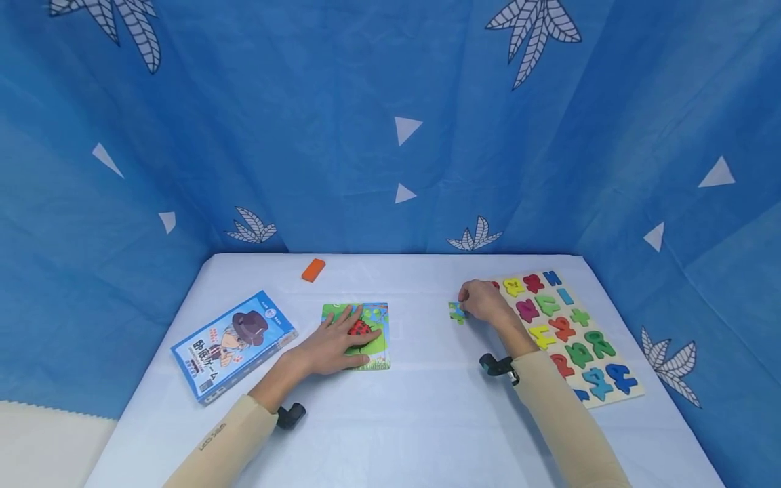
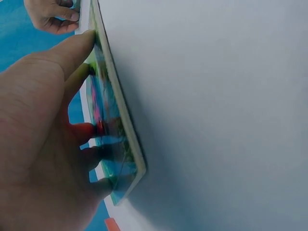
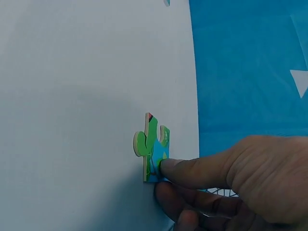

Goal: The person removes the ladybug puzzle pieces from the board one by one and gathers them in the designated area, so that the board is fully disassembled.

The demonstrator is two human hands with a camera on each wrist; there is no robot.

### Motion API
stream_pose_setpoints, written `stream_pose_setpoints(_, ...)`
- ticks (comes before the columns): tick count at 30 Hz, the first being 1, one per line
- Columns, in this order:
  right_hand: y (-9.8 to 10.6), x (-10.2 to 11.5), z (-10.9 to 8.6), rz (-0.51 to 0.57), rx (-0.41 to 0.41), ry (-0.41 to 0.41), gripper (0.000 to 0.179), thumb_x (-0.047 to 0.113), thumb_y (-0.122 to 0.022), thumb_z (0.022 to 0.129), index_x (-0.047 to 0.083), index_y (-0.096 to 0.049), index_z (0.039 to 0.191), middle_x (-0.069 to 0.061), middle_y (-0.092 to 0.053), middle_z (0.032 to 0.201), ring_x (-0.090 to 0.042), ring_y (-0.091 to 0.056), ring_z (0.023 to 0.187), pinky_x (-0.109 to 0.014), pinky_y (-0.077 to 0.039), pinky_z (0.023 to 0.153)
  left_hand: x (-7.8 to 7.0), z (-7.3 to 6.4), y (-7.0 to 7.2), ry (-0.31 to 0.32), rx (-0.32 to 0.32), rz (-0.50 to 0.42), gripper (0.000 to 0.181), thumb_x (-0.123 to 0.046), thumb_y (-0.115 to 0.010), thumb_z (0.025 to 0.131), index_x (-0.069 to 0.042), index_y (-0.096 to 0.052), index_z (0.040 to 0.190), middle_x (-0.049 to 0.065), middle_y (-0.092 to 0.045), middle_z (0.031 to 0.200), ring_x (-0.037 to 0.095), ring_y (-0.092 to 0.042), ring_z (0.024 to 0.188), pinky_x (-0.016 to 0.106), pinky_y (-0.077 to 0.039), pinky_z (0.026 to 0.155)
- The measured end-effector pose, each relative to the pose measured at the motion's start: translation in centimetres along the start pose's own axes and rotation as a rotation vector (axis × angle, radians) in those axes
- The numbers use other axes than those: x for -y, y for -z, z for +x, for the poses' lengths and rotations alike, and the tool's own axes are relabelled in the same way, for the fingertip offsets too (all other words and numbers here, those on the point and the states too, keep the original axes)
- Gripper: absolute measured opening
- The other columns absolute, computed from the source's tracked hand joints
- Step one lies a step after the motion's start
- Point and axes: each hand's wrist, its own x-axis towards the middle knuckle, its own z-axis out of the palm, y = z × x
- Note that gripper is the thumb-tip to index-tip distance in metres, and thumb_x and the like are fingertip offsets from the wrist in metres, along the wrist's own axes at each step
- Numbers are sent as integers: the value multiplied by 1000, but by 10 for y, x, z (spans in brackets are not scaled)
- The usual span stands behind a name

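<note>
A small puzzle piece (image 1: 455,312) is pinched by the right hand (image 1: 482,301), jutting left from its fingertips toward the ladybird puzzle (image 1: 379,352); well apart from the piece, that puzzle is covered partly by the left hand (image 1: 334,346), fingers spread wide.

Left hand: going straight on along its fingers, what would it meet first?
Probably the curtain; beyond the puzzle under the left hand, the way along the table looks free, though depth is unclear.
</note>
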Motion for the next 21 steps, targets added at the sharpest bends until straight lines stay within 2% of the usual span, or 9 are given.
stream_pose_setpoints(4, -2, 3, 0, -13, -27, 21, 7, 7, -68, 93, 7, -70, 100, -8, -66, 98, -25, -57, 92, -38, -51, 80, 0, -1, 3, 6, 23, 8, 58, -53, -54, 100, -41, -38, 154, 15, -6, 169, 38, -2, 155, 66, -9, 120)
stream_pose_setpoints(8, -5, 16, -4, -14, -53, 80, 7, 12, -68, 94, 8, -70, 100, -7, -65, 95, -24, -57, 89, -37, -52, 80, 1, -1, 6, 6, 21, -31, 57, -48, -58, 100, -40, -41, 153, 15, -7, 169, 38, -2, 155, 66, -10, 120)
stream_pose_setpoints(16, -27, 71, -19, 13, -2, 258, 7, 14, -70, 94, 12, -72, 100, -1, -63, 87, -18, -56, 78, -30, -48, 65, 5, -1, 5, 12, -18, -77, 58, -48, -64, 96, -38, -46, 151, 14, -13, 168, 35, -6, 155, 64, -12, 120)
stream_pose_setpoints(21, -42, 103, -29, 3, 50, 330, 7, 16, -71, 93, 13, -72, 100, 2, -62, 81, -14, -56, 69, -28, -47, 60, 4, 0, 4, 20, -27, -74, 59, -49, -66, 95, -37, -48, 150, 13, -16, 168, 35, -8, 155, 64, -13, 120)
